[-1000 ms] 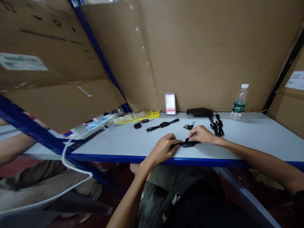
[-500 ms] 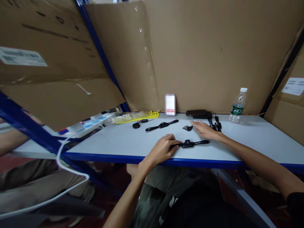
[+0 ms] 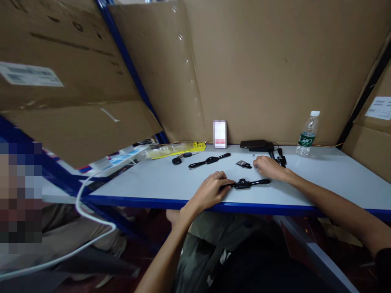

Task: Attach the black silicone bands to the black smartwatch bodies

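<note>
A black watch [image 3: 244, 184] lies flat near the front edge of the grey table [image 3: 320, 175]. My left hand [image 3: 210, 189] rests on its left strap and pins it down. My right hand [image 3: 270, 168] sits just behind the watch's right strap with its fingers curled. Its fingertips are close to a small dark metal part [image 3: 243, 164]. Whether something tiny is pinched in them is too small to tell.
Behind lie a second black watch [image 3: 209, 160], a black key fob [image 3: 176, 160], yellow packets [image 3: 174, 149], a white card [image 3: 219, 133], a dark flat device [image 3: 255, 143], black straps [image 3: 281, 158] and a water bottle [image 3: 307, 132]. Cardboard walls surround. A person sits at left; a white cable [image 3: 91, 211] hangs there.
My right hand let go of the watch, reached back toward the small metal part, then curled its fingers and drew slightly right. My left hand stayed on the strap.
</note>
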### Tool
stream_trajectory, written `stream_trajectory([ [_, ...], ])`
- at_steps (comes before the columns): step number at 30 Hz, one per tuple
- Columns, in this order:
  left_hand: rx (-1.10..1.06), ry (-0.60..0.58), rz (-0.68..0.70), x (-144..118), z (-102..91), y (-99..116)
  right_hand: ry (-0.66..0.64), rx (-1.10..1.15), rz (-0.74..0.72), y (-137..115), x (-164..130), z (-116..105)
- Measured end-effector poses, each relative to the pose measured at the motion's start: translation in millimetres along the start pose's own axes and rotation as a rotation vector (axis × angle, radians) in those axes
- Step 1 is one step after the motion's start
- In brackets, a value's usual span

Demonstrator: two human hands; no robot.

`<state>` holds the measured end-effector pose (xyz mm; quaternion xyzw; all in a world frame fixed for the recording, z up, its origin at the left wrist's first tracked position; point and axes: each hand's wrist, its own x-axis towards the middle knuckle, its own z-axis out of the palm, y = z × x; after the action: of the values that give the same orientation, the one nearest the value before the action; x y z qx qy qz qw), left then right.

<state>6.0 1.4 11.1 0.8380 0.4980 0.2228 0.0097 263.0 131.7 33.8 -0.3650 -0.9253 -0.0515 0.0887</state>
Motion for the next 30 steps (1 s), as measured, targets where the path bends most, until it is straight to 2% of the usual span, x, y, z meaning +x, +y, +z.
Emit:
stream_trajectory([
  [5, -0.006, 0.009, 0.000, -0.1, -0.6, 0.7, -0.085, -0.032, 0.016, -5.1, -11.7, -13.1],
  [8, -0.006, 0.008, -0.001, -0.8, -0.6, 0.8, -0.065, 0.016, 0.027, -5.7, -13.1, -15.5],
  [11, -0.002, 0.012, -0.003, -1.6, 0.2, -0.1, -0.026, 0.204, 0.006, -8.4, -10.1, -15.0],
  [15, 0.001, 0.005, 0.002, -1.2, 0.4, -0.9, 0.048, 0.709, 0.009, -21.0, -1.5, -10.1],
  [18, 0.007, -0.008, 0.009, 0.0, -0.7, 0.0, 0.027, 0.977, 0.012, -32.3, 3.3, -3.6],
  [21, 0.017, -0.009, 0.010, 1.0, -2.0, 1.3, -0.059, 1.096, 0.050, -39.1, 4.3, 1.4],
  [25, 0.019, -0.021, 0.002, 1.2, -2.7, 2.2, -0.104, 1.163, 0.114, -41.1, 2.9, 2.6],
  [30, 0.020, -0.026, -0.002, 1.2, -2.8, 2.6, -0.108, 1.164, 0.068, -39.2, 4.3, 7.8],
])
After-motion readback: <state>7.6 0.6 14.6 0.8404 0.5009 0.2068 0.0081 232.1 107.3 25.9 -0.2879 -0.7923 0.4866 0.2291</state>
